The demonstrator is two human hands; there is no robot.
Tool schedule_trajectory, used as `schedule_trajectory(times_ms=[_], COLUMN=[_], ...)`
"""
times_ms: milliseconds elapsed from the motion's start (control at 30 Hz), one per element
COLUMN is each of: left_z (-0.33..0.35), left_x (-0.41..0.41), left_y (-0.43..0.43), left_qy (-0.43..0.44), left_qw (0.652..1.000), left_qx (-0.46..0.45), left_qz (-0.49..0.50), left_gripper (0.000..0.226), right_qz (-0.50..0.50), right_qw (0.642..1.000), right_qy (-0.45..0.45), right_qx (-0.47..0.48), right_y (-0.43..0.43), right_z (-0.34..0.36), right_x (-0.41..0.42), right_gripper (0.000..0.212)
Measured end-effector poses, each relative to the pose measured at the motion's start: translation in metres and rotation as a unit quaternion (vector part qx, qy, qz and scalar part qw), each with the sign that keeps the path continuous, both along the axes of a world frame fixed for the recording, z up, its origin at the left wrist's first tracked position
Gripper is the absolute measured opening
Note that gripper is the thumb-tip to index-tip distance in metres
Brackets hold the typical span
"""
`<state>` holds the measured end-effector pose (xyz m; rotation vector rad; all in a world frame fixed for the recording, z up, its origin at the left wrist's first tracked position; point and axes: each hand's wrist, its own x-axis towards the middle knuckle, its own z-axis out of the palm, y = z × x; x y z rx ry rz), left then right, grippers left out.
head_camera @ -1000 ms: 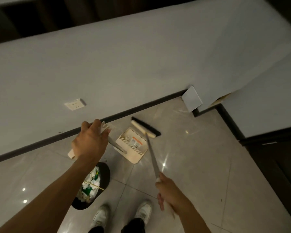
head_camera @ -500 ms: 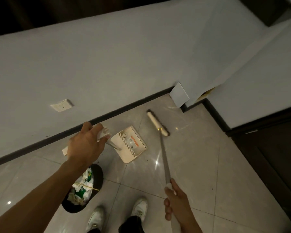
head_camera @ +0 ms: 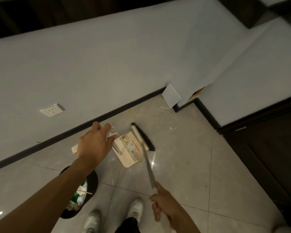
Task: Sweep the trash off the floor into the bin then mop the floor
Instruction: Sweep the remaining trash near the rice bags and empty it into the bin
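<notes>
My left hand (head_camera: pixel 94 145) grips the white handle of a cream dustpan (head_camera: pixel 130 154), whose pan rests on the tiled floor near the wall. My right hand (head_camera: pixel 165 206) holds the metal pole of a broom (head_camera: pixel 142 137); its cream head with black bristles lies against the dustpan's right edge. A small pale scrap sits inside the pan near its back. The black bin (head_camera: pixel 91 180), full of white and green trash with a thin stick across it, stands under my left forearm.
A white wall with a black skirting board (head_camera: pixel 124 106) runs across the view, with a socket (head_camera: pixel 51 110) on it. A loose white panel (head_camera: pixel 170 95) leans at the corner. Dark wood (head_camera: pixel 267 148) stands at the right. My white shoes (head_camera: pixel 136 207) are below.
The broom head has swept back left from the open floor to the dustpan's right edge. My left hand and the dustpan have stayed roughly in place.
</notes>
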<state>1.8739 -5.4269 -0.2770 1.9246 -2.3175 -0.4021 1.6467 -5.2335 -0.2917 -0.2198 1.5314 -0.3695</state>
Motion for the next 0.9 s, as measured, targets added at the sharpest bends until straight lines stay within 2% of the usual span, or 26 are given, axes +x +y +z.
schedule_trajectory(times_ms=[100,233,333,433,600,767,900], left_z=[0.002,0.002,0.0,0.0,0.013,0.029,0.021], left_x=[-0.005,0.001,0.007,0.014,0.054,0.097,0.113], left_y=[-0.001,-0.004,-0.002,-0.001,0.012,0.023,0.031], left_qy=[0.0,-0.006,0.0,0.01,0.002,-0.022,-0.042], left_qw=[1.0,0.999,0.999,0.999,0.992,0.985,0.983], left_qx=[-0.012,-0.029,-0.027,-0.022,-0.064,-0.061,-0.034], left_qz=[-0.011,-0.018,-0.021,-0.03,-0.107,-0.162,-0.176], left_gripper=[0.03,0.032,0.035,0.036,0.034,0.032,0.033], right_qz=[-0.049,-0.153,-0.208,-0.216,-0.238,-0.231,-0.184], right_qw=[0.998,0.987,0.978,0.976,0.965,0.968,0.98], right_qy=[-0.027,-0.055,-0.018,0.036,0.106,0.098,0.076], right_qx=[0.012,-0.005,-0.007,-0.006,-0.012,-0.016,-0.006], right_y=[0.012,0.037,0.054,0.063,0.075,0.086,0.083], right_z=[0.014,0.024,0.024,0.022,0.023,0.012,-0.001], right_x=[0.005,0.007,0.008,0.008,-0.01,0.004,0.058], right_gripper=[0.071,0.066,0.068,0.07,0.067,0.065,0.067])
